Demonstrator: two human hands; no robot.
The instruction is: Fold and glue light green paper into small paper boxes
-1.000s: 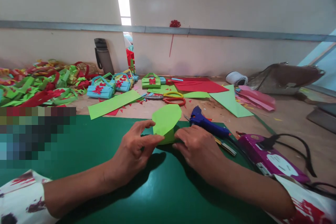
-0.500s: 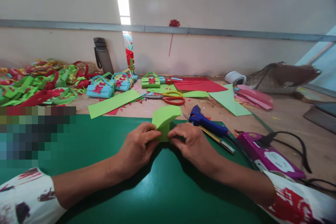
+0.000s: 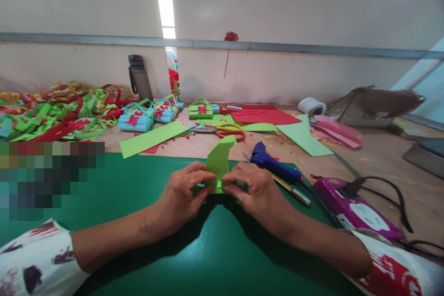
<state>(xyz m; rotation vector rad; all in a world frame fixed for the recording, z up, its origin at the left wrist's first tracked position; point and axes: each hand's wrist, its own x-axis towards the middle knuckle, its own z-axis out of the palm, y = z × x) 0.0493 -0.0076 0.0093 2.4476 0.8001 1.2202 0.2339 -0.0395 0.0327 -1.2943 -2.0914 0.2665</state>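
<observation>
A light green paper piece [image 3: 218, 159] stands up between my hands, its lower edge folded and its top curling to the right. My left hand [image 3: 183, 196] pinches the lower left corner between thumb and fingers. At the lower right corner, my right hand [image 3: 255, 192] grips the same paper. Both hands are just above the green cutting mat [image 3: 208, 249]. Right of the paper lie a blue glue gun [image 3: 274, 162] and a yellow cutter [image 3: 293, 190]. Scissors with yellow and red handles [image 3: 231, 130] rest behind it.
Small blue paper bags [image 3: 136, 118], a green bag [image 3: 200, 110] and a long green strip [image 3: 154, 138] lie behind the mat. Paper pieces heap at the left. A purple power strip [image 3: 359, 208] with cables is at the right; a grey bottle [image 3: 139, 78] stands behind.
The upright part of the green paper has turned narrower and leans right, and a fold now shows at its lower edge. Both hands keep their grip; the view has tilted slightly.
</observation>
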